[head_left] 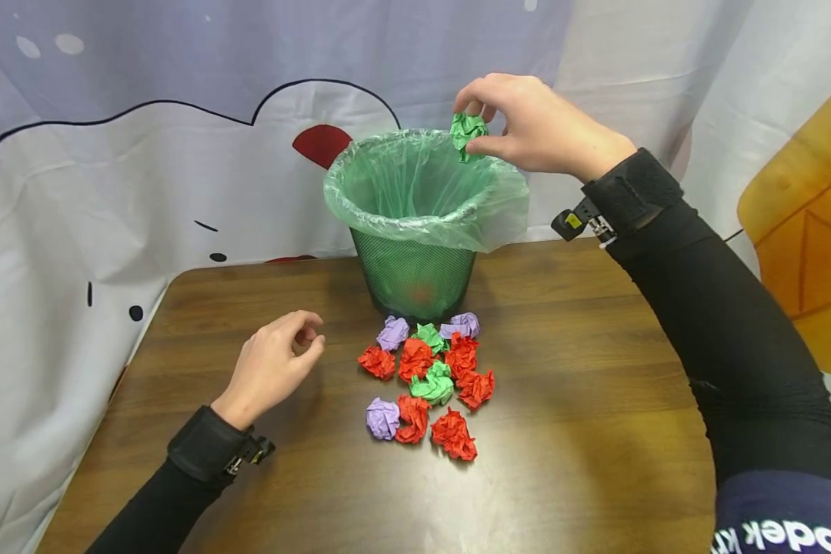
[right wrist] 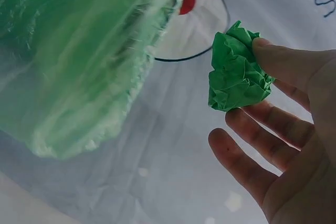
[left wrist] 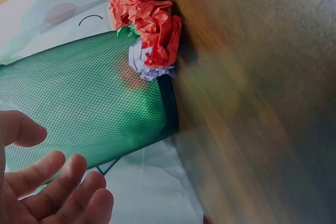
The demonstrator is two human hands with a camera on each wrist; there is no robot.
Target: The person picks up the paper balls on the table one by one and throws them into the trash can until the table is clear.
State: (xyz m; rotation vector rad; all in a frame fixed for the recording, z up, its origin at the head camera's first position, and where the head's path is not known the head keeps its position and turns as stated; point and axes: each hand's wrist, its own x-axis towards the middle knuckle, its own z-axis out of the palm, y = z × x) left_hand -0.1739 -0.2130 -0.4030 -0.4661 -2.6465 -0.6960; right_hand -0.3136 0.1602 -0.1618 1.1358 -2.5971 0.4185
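Observation:
My right hand (head_left: pixel 526 123) pinches a crumpled green paper ball (head_left: pixel 467 132) between thumb and fingers, at the right rim of the bin in the head view. The mesh waste bin (head_left: pixel 412 269) has a translucent green liner (head_left: pixel 505 211) folded over its rim. In the right wrist view the held paper ball (right wrist: pixel 239 72) is beside the liner. My left hand (head_left: pixel 273 365) hovers over the table, left of the paper pile, its fingers loosely bent with nothing in them. In the left wrist view its fingers (left wrist: pixel 68 182) overlap the bin wall.
In front of the bin lie several crumpled paper balls: red ones (head_left: pixel 453 435), purple ones (head_left: pixel 383 418) and green ones (head_left: pixel 434 383). They rest on a brown wooden table (head_left: pixel 561 431). A printed curtain (head_left: pixel 180 177) hangs right behind the bin.

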